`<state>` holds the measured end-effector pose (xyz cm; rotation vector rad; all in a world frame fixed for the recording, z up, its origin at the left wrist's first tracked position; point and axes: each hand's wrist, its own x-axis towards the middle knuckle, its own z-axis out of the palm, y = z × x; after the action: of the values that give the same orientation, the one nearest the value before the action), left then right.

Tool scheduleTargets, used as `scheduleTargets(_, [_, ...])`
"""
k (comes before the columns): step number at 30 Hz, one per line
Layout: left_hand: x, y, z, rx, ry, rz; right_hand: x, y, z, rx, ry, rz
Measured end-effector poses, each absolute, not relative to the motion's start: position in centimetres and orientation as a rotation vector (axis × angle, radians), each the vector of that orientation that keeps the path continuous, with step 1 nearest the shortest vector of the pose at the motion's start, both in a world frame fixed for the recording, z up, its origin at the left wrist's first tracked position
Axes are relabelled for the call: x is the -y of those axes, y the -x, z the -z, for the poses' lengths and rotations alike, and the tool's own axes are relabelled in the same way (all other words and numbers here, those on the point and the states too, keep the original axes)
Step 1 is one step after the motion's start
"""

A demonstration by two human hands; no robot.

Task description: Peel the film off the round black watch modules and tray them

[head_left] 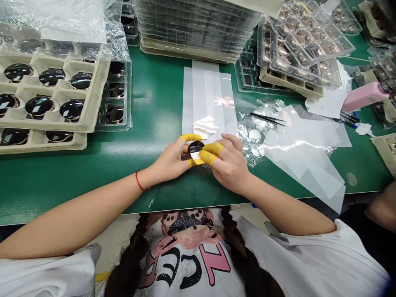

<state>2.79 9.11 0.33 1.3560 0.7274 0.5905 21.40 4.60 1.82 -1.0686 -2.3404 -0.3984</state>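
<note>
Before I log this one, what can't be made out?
Head view:
Dark disc: partly covered by the right hand and white piece; print too small to read.
Left hand: some fingers hidden behind disc.
Cream tray: cut off by the left edge.
Tray stack: top cut off by upper edge.

Green bench [154, 95] is offering a lane between lens trays [99, 95] at left and pale sheets [187, 99]. Stacked trays [198, 29] are blocking the far side; plastic film [252, 149] is crowding the right.
</note>
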Motion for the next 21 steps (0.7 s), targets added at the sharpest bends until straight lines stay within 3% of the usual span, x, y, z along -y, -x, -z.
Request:
scheduleTargets(10, [-9.0,-2.9,0.0,-0.735,-1.256,-0.629,-2.9,-20.9,-0.8,2.32,1.095,0.467])
scheduleTargets(15, [-9.1,-2.9,0.1,-0.748,-1.239,-0.633,-3.0,-21.3,-1.3,2.17,1.131,0.123])
scheduleTargets(21, [-9.2,-3.0,-0.5,-0.774,-1.214,-0.586,-6.4,-24.5,-4.6,1.698,1.474,-0.134])
